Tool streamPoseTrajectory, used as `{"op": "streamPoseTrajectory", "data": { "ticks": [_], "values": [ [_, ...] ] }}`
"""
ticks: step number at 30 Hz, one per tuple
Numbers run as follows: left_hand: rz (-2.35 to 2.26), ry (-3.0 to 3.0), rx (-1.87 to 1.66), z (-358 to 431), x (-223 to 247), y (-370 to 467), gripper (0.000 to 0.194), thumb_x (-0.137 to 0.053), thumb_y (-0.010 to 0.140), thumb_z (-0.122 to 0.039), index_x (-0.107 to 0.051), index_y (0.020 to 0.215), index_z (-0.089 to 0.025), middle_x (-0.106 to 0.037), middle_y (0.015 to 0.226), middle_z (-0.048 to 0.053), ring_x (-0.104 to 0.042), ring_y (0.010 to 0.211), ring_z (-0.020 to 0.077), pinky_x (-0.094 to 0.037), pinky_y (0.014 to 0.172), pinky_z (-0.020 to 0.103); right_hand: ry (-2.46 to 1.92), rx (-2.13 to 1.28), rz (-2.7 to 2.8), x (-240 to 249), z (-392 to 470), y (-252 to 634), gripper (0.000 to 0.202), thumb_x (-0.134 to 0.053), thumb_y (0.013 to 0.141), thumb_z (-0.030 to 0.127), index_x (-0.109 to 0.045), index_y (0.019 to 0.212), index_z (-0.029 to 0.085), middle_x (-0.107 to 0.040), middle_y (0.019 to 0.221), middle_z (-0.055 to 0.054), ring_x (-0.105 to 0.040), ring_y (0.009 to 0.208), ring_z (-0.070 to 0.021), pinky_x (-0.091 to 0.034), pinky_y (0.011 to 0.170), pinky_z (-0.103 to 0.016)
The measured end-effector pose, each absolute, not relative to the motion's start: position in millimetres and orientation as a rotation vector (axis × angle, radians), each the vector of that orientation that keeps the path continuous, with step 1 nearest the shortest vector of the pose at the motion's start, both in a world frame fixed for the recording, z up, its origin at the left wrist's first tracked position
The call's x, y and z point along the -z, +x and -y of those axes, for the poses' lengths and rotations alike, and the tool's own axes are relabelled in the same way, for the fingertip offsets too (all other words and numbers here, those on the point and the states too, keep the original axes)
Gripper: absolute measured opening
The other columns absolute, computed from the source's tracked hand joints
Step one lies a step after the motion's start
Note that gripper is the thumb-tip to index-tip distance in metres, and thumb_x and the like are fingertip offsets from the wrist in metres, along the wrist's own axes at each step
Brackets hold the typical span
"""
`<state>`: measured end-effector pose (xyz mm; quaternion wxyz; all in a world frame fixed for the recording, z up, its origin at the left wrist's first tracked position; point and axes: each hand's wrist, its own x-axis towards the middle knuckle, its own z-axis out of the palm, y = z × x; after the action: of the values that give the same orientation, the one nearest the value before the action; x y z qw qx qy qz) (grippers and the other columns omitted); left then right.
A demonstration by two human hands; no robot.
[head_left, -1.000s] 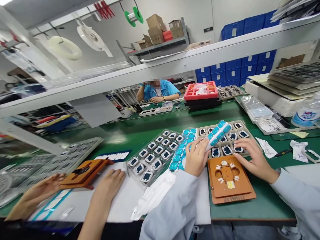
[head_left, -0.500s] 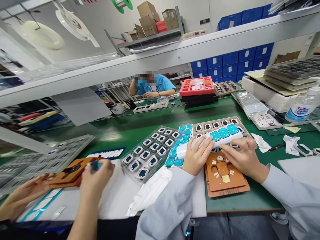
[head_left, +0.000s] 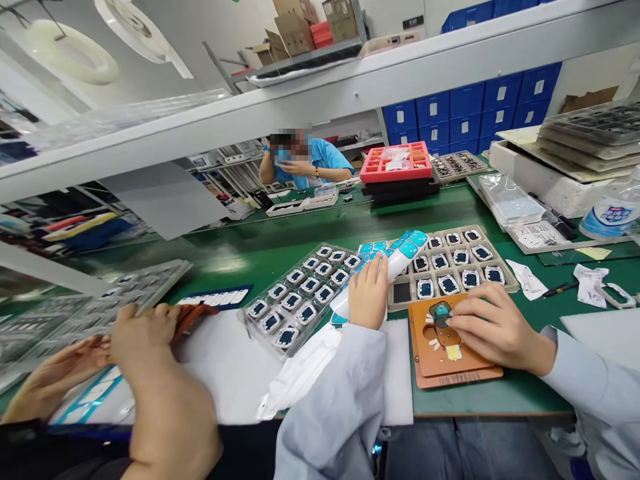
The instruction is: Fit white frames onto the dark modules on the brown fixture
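The right hand (head_left: 493, 329) had shifted to the orange fixture (head_left: 477, 365), fingers pinching a teal sticker (head_left: 442, 315); the left hand's (head_left: 369, 293) fingers gripped the sticker sheet (head_left: 396, 261).

Assembly workshop: green workbench (head_left: 240, 267), part trays (head_left: 305, 287), stacked blue bins (head_left: 465, 110).

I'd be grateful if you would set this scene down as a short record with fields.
left hand: fingers over a curled white sheet with glossy blue stickers; thumb hidden
right hand: fingertips on a small, dark, rounded piece with a teal area
below the piece: flat orange plate with cutouts
trays: beige compartment tray behind the plate; clear plastic tray to its left
far right: clear bottle with blue label
co-worker at left: hand at an orange-brown object, partly hidden
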<state>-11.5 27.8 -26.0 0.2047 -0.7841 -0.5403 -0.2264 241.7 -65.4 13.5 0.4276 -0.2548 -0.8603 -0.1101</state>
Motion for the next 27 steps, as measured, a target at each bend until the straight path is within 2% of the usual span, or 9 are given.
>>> {"op": "streamPoseTrajectory", "data": {
  "ticks": [3,6,10,13,16,20,23,27],
  "values": [
    [1.632,-2.184,0.608,-33,31,-15,0.044,-0.047,0.094,-0.020,-0.049,0.138,-0.014,-0.050,0.144,0.018,-0.052,0.127,0.0360,-0.043,0.100,0.058,-0.637,0.242,2.232,-15,68,242,0.016,-0.055,0.090,0.008,-0.066,0.094,0.019,-0.071,0.090,-0.006,-0.054,0.087,-0.0230,-0.042,0.074,-0.040],
    [1.639,-2.227,0.624,-33,35,-14,0.043,-0.047,0.093,-0.019,-0.050,0.136,-0.014,-0.050,0.143,0.020,-0.050,0.129,0.0367,-0.041,0.100,0.061,-0.675,0.213,2.284,-16,70,243,0.018,-0.052,0.091,0.010,-0.067,0.092,0.020,-0.071,0.088,-0.006,-0.053,0.084,-0.0223,-0.042,0.074,-0.040],
    [1.535,-2.355,0.708,-26,31,-6,0.033,-0.048,0.094,-0.021,-0.060,0.124,-0.021,-0.057,0.137,0.014,-0.053,0.124,0.0313,-0.045,0.098,0.053,-0.658,0.173,2.326,-17,72,244,0.019,-0.050,0.089,0.012,-0.067,0.089,0.019,-0.070,0.087,-0.006,-0.052,0.084,-0.0221,-0.041,0.076,-0.041],
    [1.379,-2.487,0.806,-17,21,0,0.026,-0.045,0.097,-0.025,-0.066,0.112,-0.023,-0.066,0.124,0.009,-0.057,0.114,0.0239,-0.049,0.094,0.042,-0.633,0.136,2.361,-19,73,243,0.018,-0.049,0.089,0.012,-0.066,0.088,0.019,-0.068,0.081,-0.005,-0.051,0.082,-0.0218,-0.039,0.075,-0.041],
    [1.082,-2.687,1.004,-5,10,6,0.027,-0.043,0.099,-0.030,-0.070,0.100,-0.022,-0.071,0.108,0.006,-0.058,0.107,0.0191,-0.049,0.094,0.036,-0.625,0.072,2.410,-19,73,243,0.018,-0.048,0.089,0.011,-0.064,0.088,0.018,-0.068,0.080,-0.004,-0.049,0.081,-0.0212,-0.037,0.076,-0.041],
    [0.626,-2.901,1.347,9,0,13,0.018,-0.055,0.093,-0.029,-0.073,0.088,-0.024,-0.074,0.095,0.004,-0.056,0.100,0.0200,-0.050,0.092,0.038,-0.617,-0.021,2.443,-17,70,244,0.017,-0.048,0.088,0.010,-0.063,0.091,0.017,-0.067,0.083,-0.004,-0.050,0.082,-0.0206,-0.036,0.077,-0.040],
    [0.504,-3.016,1.367,16,-2,17,0.013,-0.060,0.089,-0.029,-0.072,0.087,-0.024,-0.075,0.094,0.004,-0.056,0.100,0.0209,-0.050,0.091,0.040,-0.605,-0.023,2.445,-16,69,243,0.017,-0.048,0.088,0.009,-0.062,0.092,0.018,-0.066,0.081,-0.003,-0.050,0.082,-0.0202,-0.037,0.078,-0.039],
    [0.372,-3.194,1.338,21,-4,20,0.017,-0.061,0.088,-0.036,-0.072,0.086,-0.023,-0.075,0.089,0.004,-0.056,0.102,0.0226,-0.047,0.092,0.042,-0.560,-0.079,2.420,-17,70,242,0.022,-0.046,0.086,0.006,-0.060,0.098,0.018,-0.063,0.076,-0.002,-0.050,0.082,-0.0192,-0.038,0.080,-0.038]
  ]
}}
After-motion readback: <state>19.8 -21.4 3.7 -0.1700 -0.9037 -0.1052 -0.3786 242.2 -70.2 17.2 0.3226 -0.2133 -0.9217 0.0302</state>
